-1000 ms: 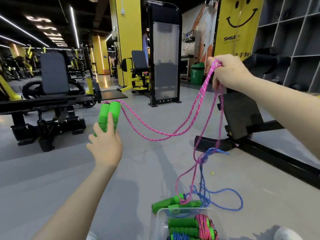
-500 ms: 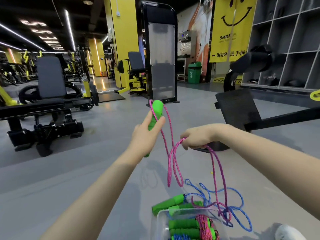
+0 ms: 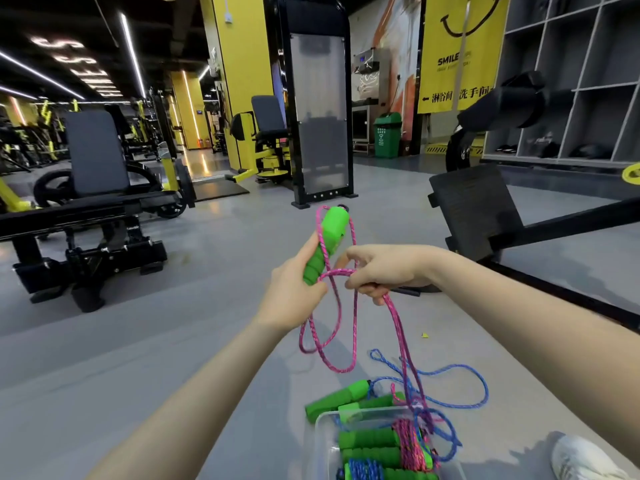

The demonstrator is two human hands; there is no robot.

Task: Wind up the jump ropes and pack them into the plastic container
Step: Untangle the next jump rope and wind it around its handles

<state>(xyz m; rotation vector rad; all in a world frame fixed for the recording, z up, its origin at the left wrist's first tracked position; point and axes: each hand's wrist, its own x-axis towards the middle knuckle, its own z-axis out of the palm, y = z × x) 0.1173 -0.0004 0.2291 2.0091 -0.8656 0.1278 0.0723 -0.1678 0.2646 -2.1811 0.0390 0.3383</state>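
My left hand (image 3: 292, 294) grips the green handles (image 3: 327, 239) of a pink jump rope, held upright in front of me. The pink rope (image 3: 353, 327) loops over the handles and hangs down in slack loops. My right hand (image 3: 384, 271) pinches the pink rope just right of the handles, where a loop crosses them. Below, a clear plastic container (image 3: 320, 431) holds wound ropes with green handles (image 3: 369, 439). A blue jump rope (image 3: 450, 386) lies loose on the floor, its green handles (image 3: 341, 398) resting against the container's far rim; the pink rope's tail tangles with it.
Grey gym floor all around. A black weight bench (image 3: 86, 216) stands to the left, a black machine footplate and rail (image 3: 481, 209) to the right. A white shoe (image 3: 581, 459) shows at the bottom right. A tall black frame (image 3: 317, 109) stands ahead.
My right hand dropped from high on the right to beside the handles, carrying the pink rope. My left hand moved right and up, and the rope now loops around the handles.
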